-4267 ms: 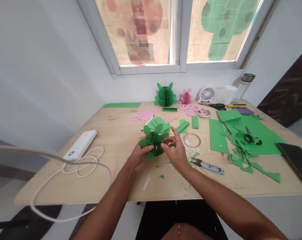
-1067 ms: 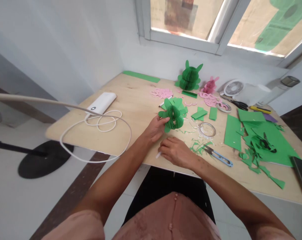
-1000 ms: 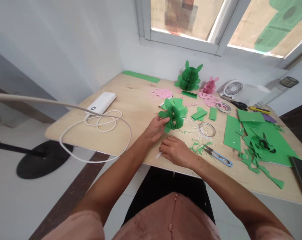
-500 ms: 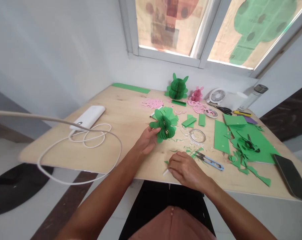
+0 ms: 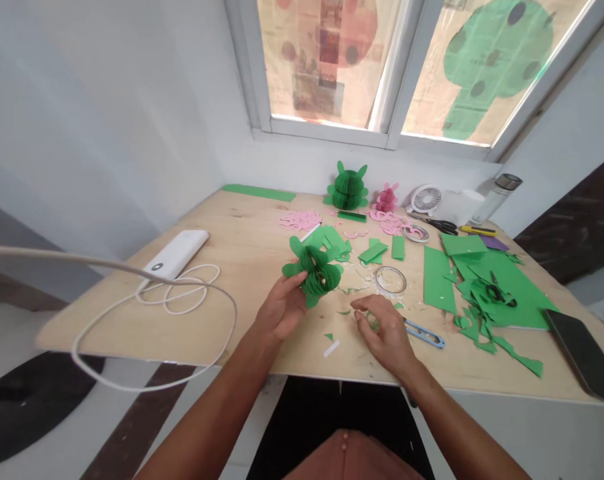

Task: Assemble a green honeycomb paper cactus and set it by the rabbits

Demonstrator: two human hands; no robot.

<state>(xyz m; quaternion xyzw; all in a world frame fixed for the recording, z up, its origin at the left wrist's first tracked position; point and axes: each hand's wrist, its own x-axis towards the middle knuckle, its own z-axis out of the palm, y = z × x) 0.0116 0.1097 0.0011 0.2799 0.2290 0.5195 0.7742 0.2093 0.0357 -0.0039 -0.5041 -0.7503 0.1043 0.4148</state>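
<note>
My left hand [image 5: 286,305] grips a green honeycomb paper figure [image 5: 318,277] by its left side, between thumb and fingers above the table. Its folded layers are fanned out, and rounded green tabs stick out around it. To the right, my right hand [image 5: 382,328] is low over the tabletop with thumb and fingertips curled together. Whatever the fingertips hold, if anything, is too small to make out. Beside that hand lie blue-handled thread snips [image 5: 425,333], their blades hidden behind it. A small white strip [image 5: 331,348] and a green scrap [image 5: 329,337] lie left of the hand.
A tape roll [image 5: 391,280], green paper sheets [image 5: 439,280] and black scissors [image 5: 495,291] lie to the right, with a phone [image 5: 582,353] at the edge. Finished green [image 5: 348,189] and pink paper figures [image 5: 387,198] stand behind. A white power bank [image 5: 177,255] with looping cable is left.
My left hand has brought the green figure slightly lower and left. My right hand has shifted right, uncovering the white strip on the table. The camera view has tilted up a little.
</note>
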